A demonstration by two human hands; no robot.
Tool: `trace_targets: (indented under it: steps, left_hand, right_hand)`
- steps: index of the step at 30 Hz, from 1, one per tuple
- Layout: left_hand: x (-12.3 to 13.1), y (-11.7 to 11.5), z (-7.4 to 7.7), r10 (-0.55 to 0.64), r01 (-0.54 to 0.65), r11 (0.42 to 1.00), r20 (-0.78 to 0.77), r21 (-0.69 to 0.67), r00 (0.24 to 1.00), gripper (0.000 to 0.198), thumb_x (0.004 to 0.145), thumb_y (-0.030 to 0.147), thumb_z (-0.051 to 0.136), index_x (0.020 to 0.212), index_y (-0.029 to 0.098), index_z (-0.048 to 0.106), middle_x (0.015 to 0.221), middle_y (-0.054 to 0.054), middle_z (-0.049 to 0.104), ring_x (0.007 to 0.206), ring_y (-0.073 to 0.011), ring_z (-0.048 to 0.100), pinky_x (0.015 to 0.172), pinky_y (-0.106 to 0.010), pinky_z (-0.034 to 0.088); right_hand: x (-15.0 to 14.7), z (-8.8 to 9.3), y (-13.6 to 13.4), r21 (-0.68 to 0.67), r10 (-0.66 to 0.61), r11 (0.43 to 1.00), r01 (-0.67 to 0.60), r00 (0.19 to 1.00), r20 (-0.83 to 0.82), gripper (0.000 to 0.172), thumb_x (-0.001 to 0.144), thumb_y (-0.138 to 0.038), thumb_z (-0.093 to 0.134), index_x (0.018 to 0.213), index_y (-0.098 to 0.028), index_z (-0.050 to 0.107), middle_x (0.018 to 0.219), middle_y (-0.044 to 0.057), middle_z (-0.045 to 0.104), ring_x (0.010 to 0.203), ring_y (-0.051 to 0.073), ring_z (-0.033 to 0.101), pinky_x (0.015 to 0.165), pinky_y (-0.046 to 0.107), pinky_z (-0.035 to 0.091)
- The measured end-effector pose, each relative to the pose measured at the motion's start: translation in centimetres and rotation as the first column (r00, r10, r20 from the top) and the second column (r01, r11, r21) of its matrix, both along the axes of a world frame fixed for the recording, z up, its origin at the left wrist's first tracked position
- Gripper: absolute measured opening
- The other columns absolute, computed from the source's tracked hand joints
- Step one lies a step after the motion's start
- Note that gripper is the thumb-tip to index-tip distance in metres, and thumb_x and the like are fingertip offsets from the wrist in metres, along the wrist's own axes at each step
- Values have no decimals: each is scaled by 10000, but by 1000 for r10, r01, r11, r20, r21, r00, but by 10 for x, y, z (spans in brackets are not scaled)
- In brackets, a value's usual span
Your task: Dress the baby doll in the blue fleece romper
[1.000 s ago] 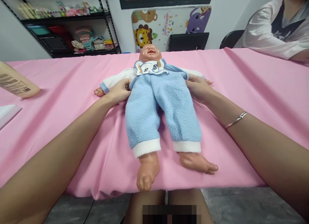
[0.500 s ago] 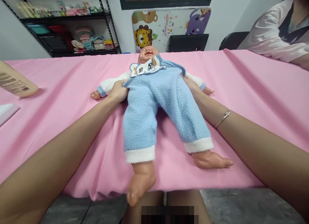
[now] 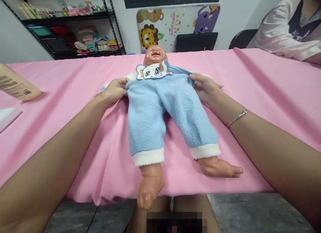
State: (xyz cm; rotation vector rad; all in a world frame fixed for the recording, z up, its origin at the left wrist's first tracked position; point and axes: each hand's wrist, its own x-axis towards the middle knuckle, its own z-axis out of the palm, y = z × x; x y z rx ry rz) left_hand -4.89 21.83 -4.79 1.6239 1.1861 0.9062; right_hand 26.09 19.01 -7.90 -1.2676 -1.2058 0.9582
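Note:
A baby doll [image 3: 152, 181] lies on its back on a pink cloth [image 3: 263, 92], head away from me and bare feet at the near edge. It wears light blue fleece overalls [image 3: 147, 122] with white cuffs and an animal-face bib. My left hand [image 3: 116, 91] pinches the side of the overalls at the waist, on the left. On the right, my right hand [image 3: 203, 87] grips the other side near the strap, thumb on top. Both forearms partly cover the doll's white-sleeved arms.
A beige bottle [image 3: 18, 84] and a white flat object [image 3: 8, 117] lie at the left. Beyond the table stand a black monitor [image 3: 197, 41], shelves [image 3: 70, 17] and a black chair [image 3: 242, 40]. A person in a pale sleeve [image 3: 276, 29] is at the far right.
Both my hands have moved outward and slightly up, spreading the waist of the overalls wider. The doll's face shows more, and its left-side foot has shifted a little right.

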Motion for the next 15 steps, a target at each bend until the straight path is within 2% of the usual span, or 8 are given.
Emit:
trace_targets:
  steps: [2, 5, 7, 9, 10, 12, 13, 15]
  left_hand:
    - [5, -5, 9, 178, -180, 982, 36, 53, 983, 317, 620, -34, 512, 819, 213, 534, 655, 59, 538, 658, -124, 572, 671, -269, 488]
    - [25, -17, 29, 366, -370, 881, 71, 294, 928, 367, 663, -41, 471, 887, 250, 488, 816, 68, 597, 871, -117, 624, 817, -279, 532]
    - [52, -29, 44, 232, -221, 842, 39, 493, 972, 365, 696, -34, 483, 916, 257, 493, 921, 65, 634, 962, -111, 629, 909, -275, 528]
    - [86, -40, 55, -30, 114, 801, -151, 588, 988, 329, 744, -43, 458, 929, 214, 550, 1020, 23, 665, 990, -128, 641, 907, -270, 529]
    - [104, -43, 59, -126, 290, 771, -311, 567, 942, 324, 768, -55, 432, 937, 174, 587, 1063, -11, 665, 1015, -146, 643, 920, -269, 519]
    - [137, -45, 59, -130, 475, 759, -611, 446, 781, 321, 806, -52, 429, 979, 118, 639, 1068, -82, 685, 1063, -212, 640, 957, -319, 502]
    - [150, -42, 56, -111, 530, 763, -734, 369, 670, 302, 816, -43, 440, 966, 95, 662, 1052, -119, 691, 1083, -259, 636, 969, -363, 494]
    - [165, -33, 47, -54, 522, 784, -800, 337, 597, 305, 828, -38, 438, 1006, 37, 674, 1072, -195, 679, 1126, -340, 614, 996, -443, 470]
  right_hand:
    - [2, 0, 1, -28, -16, 1000, 12, 989, -149, 125, 738, -271, 602, 805, -213, 514, 832, 36, 581, 875, 190, 588, 812, 312, 520]
    - [-3, 1, 1, -63, -33, 998, 19, 971, -236, 106, 760, -190, 595, 758, -197, 490, 738, 14, 494, 710, 143, 518, 714, 279, 482]
    - [-8, 0, 0, -68, -58, 997, 44, 974, -218, 152, 788, -182, 604, 708, -188, 475, 696, 3, 449, 638, 122, 461, 653, 270, 438]
    - [-12, -1, -2, -45, -125, 992, 121, 986, -112, 200, 814, -203, 612, 670, -183, 474, 664, 2, 436, 598, 116, 425, 619, 276, 405]
    - [-13, -1, -3, -10, -177, 984, 177, 983, -46, 204, 823, -214, 608, 668, -182, 480, 660, 5, 445, 593, 118, 424, 615, 281, 402]
    - [-15, 1, -5, 94, -306, 949, 300, 951, 54, 175, 841, -223, 580, 699, -184, 485, 684, 20, 484, 617, 133, 465, 634, 295, 420]
    - [-16, 2, -7, 162, -357, 926, 340, 930, 86, 152, 854, -239, 561, 733, -187, 486, 719, 31, 510, 659, 150, 505, 661, 307, 439]
    - [-17, 7, -12, 313, -402, 887, 339, 901, 162, 138, 890, -304, 518, 812, -192, 494, 817, 57, 551, 791, 196, 573, 747, 347, 468]
